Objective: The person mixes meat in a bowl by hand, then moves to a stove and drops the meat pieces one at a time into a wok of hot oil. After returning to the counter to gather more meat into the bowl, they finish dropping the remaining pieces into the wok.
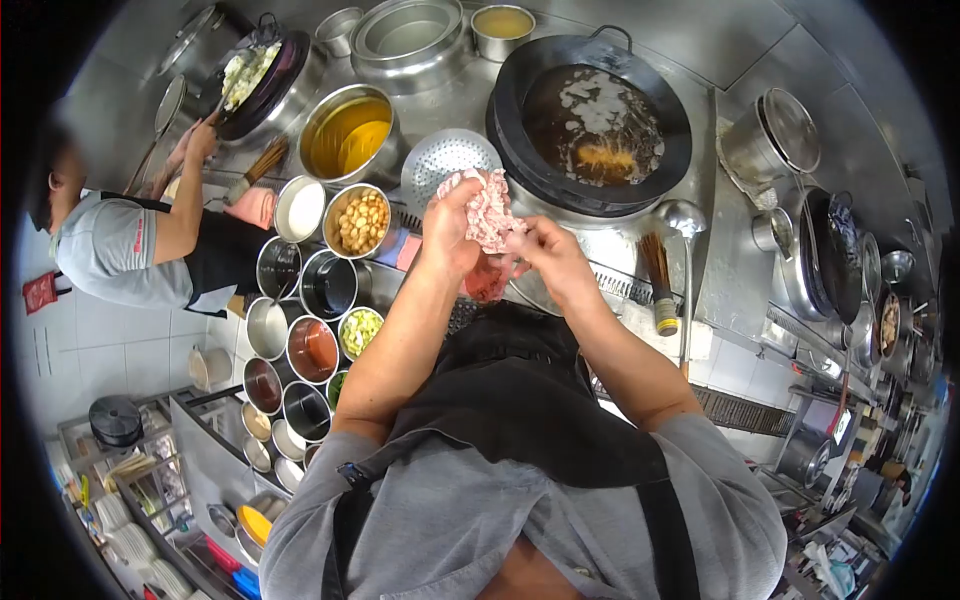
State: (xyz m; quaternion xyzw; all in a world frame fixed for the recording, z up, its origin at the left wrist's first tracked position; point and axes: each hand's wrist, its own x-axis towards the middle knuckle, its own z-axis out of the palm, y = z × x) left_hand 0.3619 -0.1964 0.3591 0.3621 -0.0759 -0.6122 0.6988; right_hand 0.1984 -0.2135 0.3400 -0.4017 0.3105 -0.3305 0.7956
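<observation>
A clump of raw, pale pink meat (490, 212) is gripped in my left hand (447, 235), whose thumb presses on top of it. My right hand (558, 262) is closed at the clump's lower right edge, with its fingertips pinching the meat. Just below both hands shows a reddish, shiny thing (487, 280), partly hidden; I cannot make out whether it is more meat or a container. Beyond my left hand lies a round perforated strainer (448, 165). Up and to the right of the hands, a large black wok (508, 130) holds dark, bubbling oil with pale foam.
A ladle (680, 217) and a bamboo brush (660, 285) lie right of my hands. To the left stand a pot of yellow oil (350, 138), a bowl of brown pieces (358, 222) and several sauce pots. Farther left, a co-worker (130, 245) works at another wok (290, 80).
</observation>
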